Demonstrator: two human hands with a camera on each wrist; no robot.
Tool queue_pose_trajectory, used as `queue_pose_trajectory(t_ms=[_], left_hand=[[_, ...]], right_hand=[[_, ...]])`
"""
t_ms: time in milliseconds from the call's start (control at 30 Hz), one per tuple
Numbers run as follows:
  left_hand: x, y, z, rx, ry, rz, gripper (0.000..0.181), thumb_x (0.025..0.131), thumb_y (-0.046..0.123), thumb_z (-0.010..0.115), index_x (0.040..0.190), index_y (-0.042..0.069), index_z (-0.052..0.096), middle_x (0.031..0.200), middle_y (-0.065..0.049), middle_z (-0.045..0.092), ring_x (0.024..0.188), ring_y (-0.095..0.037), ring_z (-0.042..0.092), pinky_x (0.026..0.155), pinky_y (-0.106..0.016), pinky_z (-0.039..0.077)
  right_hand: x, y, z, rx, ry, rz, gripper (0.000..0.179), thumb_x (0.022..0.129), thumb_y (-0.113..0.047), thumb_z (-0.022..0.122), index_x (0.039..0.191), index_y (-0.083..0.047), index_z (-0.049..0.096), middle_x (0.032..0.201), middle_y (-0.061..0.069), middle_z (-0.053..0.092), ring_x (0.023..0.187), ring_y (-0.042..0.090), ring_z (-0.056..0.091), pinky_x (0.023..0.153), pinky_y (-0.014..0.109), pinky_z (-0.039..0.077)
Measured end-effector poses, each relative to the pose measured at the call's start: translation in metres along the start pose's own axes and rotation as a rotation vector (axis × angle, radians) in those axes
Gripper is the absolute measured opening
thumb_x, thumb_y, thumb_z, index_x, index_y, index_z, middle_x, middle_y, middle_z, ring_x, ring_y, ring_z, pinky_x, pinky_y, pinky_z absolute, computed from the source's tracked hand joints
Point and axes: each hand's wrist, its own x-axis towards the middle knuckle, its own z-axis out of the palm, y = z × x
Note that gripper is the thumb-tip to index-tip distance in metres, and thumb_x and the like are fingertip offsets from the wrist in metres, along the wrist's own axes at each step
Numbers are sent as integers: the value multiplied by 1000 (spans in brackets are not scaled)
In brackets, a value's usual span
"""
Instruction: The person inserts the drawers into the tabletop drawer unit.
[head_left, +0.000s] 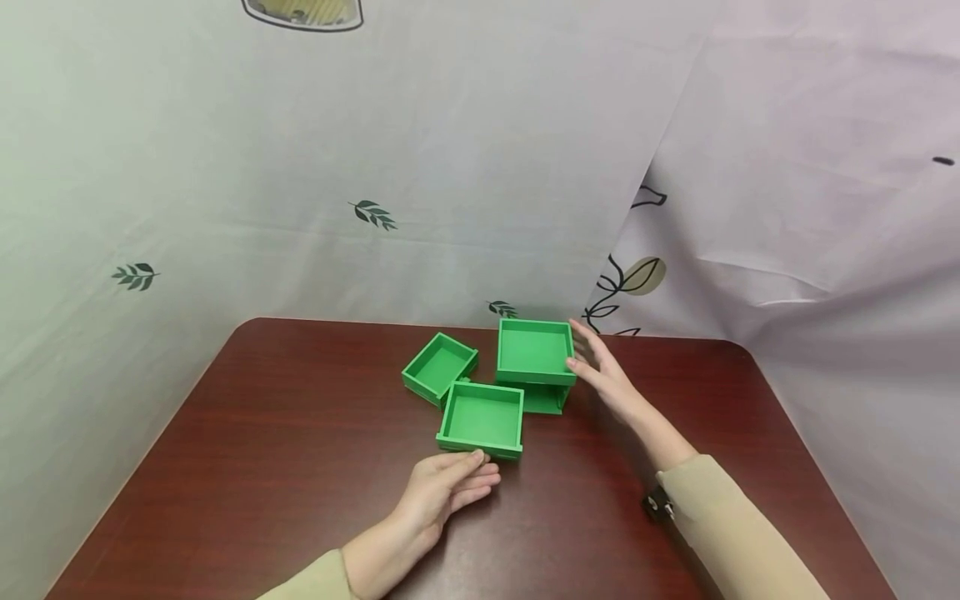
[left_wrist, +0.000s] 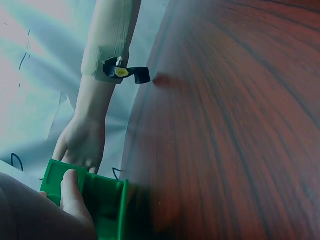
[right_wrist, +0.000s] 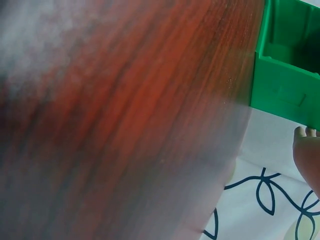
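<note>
Left hand: (head_left: 450,487) thumb and fingertips meet at the near side of the front drawer (head_left: 482,417), appearing to pinch it there; remaining fingers extended, close together. Left wrist view: thumb laid across green, fingers mostly hidden.
Right hand: (head_left: 609,379) spread loosely along the right side of the cabinet (head_left: 536,348); thumb at the near right corner, fingers farther back, touching rather than wrapped round it. Right wrist view: only part of this hand, at the frame edge.
Hands, relative: well apart, left nearer the wearer, drawer and cabinet between them.
Front drawer: upright, outside the cabinet, to its near left; hollow faces up. Contact with cabinet cannot be told.
Cabinet: upright near the far edge of the table; shallow rimmed top, slot below, base showing under it.
Rear drawer: (head_left: 440,367) upright, turned askew, left of the cabinet; near corner at the back left of the front drawer, touching or nearly so.
Colour: both drawers and cabinet green.
Sleeves: (head_left: 738,521) pale beige, both arms; dark strap (head_left: 657,504) at the right cuff.
Table: (head_left: 300,467) reddish brown, dark grain, rounded far corners.
Backdrop: (head_left: 465,150) whitish cloth, wrinkled at right, printed with leaves (head_left: 372,214).
</note>
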Motion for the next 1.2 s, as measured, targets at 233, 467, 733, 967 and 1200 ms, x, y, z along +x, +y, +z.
queue_pose_trajectory(t_ms=[233,467,733,967,1200], left_hand=[[6,-7,7,3,-8,-15,40,106,10,65,130,-21,60,101,-15,82,86,-12,81,84,-26,68],[13,-14,16,0,-30,-14,38,105,10,67,128,-19,62,103,-17,82,86,-13,81,84,-27,68],[21,-22,28,-17,-37,-22,36,104,9,68,126,-19,63,98,-14,82,83,-12,80,83,-26,68],[28,-30,41,-48,-52,-22,35,103,8,68,125,-18,64,98,-14,82,83,-12,80,83,-26,68],[33,-32,51,-57,-56,-13,38,104,9,67,128,-21,62,104,-20,81,85,-13,80,84,-27,68]], right_hand=[[0,-1,0,-3,-12,5,71,107,-2,51,168,0,16,173,28,23,159,47,24,113,1,36],[1,-2,1,-11,-12,0,69,108,-1,49,168,0,16,172,30,22,159,50,23,113,0,34],[1,-2,0,-9,-2,-5,69,108,-1,50,168,1,16,171,30,24,158,49,24,113,1,35],[0,0,-1,-18,-6,-14,68,108,0,49,167,4,15,171,31,24,158,50,24,113,1,35],[-1,1,0,-7,4,-3,69,107,1,49,168,2,16,171,31,24,158,48,25,113,0,35]])
